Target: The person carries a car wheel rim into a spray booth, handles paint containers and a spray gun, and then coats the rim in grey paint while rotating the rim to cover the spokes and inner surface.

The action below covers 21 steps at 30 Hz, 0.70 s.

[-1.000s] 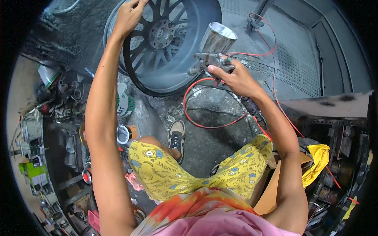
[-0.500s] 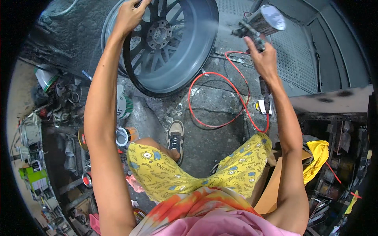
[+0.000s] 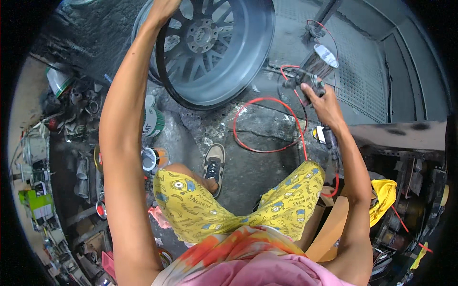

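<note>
A large dark multi-spoke wheel rim [image 3: 229,90] stands tilted at the top, its hollow barrel facing me. My left hand [image 3: 166,6] is at the rim's upper left edge. Its fingers run out of the picture, but it appears closed around that edge. My right hand [image 3: 328,106] grips a paint spray gun [image 3: 312,82] to the right of the wheel, apart from it. On the gun sits a paint-smeared metal cup [image 3: 320,62] with a pale top. A red air hose [image 3: 262,99] loops over the floor below the gun.
Paint tins, one a white-and-green can [image 3: 153,123] and one an orange can [image 3: 160,157], stand left of my shoe [image 3: 213,164]. Cluttered shelves [image 3: 40,190] line the left. A cardboard box [image 3: 329,229] and a yellow bag [image 3: 383,198] lie at right, below a grey ledge [image 3: 405,138].
My right hand has brought the spray gun down, nearer to me. The pale mist between gun and wheel no longer shows. The wheel and my left hand appear slightly farther right and up.
</note>
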### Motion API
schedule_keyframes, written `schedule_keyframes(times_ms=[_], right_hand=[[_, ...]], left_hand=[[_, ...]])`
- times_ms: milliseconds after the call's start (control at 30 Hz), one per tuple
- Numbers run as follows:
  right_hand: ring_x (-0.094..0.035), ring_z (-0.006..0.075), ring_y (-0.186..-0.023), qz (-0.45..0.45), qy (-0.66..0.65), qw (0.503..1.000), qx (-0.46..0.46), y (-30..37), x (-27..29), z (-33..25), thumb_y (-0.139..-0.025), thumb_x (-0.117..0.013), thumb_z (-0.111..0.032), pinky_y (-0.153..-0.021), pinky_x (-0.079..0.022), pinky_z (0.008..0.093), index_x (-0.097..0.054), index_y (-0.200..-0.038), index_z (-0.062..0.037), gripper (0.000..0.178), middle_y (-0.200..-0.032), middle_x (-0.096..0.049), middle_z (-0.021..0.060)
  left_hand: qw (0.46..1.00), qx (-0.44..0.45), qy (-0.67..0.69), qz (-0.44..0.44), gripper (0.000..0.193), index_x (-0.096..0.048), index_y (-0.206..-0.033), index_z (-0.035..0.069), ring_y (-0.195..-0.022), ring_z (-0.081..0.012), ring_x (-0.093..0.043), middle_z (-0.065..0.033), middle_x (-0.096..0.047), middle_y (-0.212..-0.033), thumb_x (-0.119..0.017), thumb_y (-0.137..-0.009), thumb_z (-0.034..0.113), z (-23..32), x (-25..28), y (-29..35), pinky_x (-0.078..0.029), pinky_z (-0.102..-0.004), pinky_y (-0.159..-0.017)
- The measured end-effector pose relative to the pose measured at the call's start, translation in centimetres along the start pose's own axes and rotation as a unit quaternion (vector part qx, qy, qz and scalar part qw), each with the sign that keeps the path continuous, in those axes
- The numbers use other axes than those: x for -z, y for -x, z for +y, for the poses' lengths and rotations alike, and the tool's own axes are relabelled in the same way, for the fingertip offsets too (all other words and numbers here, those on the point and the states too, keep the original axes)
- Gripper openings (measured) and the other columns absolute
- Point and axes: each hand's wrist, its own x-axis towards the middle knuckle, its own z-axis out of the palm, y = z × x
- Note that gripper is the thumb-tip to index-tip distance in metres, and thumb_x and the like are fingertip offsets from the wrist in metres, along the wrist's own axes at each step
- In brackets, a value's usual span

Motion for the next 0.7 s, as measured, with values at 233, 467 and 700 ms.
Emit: schedule_keyframes(times_ms=[233, 467, 700], right_hand=[[-0.055, 0.0072, -0.071, -0.106, -0.083, 0.990, -0.029, 2.8, -1.7, -4.6, -0.096, -0.068, -0.031, -0.064, -0.045, 0.0257, -0.068, -0.104, -0.0041, 0.028, -0.077, -0.063, -0.0019], [-0.058, 0.0075, -0.070, -0.157, -0.246, 0.956, 0.012, 3.1, -1.4, -6.5, -0.097, -0.068, -0.029, -0.064, -0.046, 0.0255, -0.066, -0.106, -0.0023, 0.028, -0.081, -0.064, -0.0026], [-0.054, 0.0081, -0.065, -0.002, -0.004, 1.000, 0.024, 0.9, -1.4, -1.8, -0.095, -0.070, -0.029, -0.061, -0.047, 0.0273, -0.068, -0.109, -0.0006, 0.031, -0.075, -0.064, 0.0005]], left_hand=[[0.999, 0.003, 0.042, 0.000, 0.061, -0.069, -0.118, -0.002, -0.104, -0.0258, -0.064, -0.0159, -0.073, -0.110, -0.033, -0.107, 0.047, -0.5, -0.7, -0.6, -0.044, -0.0339, -0.097], [1.000, -0.028, 0.005, -0.013, 0.065, -0.069, -0.112, -0.004, -0.106, -0.0330, -0.064, -0.0221, -0.071, -0.107, -0.026, -0.108, 0.045, 1.4, -1.3, 1.1, -0.043, -0.0383, -0.098], [0.984, -0.157, -0.057, 0.066, 0.038, -0.068, -0.122, 0.002, -0.113, -0.0285, -0.067, -0.0185, -0.069, -0.119, -0.061, -0.098, 0.031, 2.8, -6.0, 3.5, -0.048, -0.0344, -0.098]])
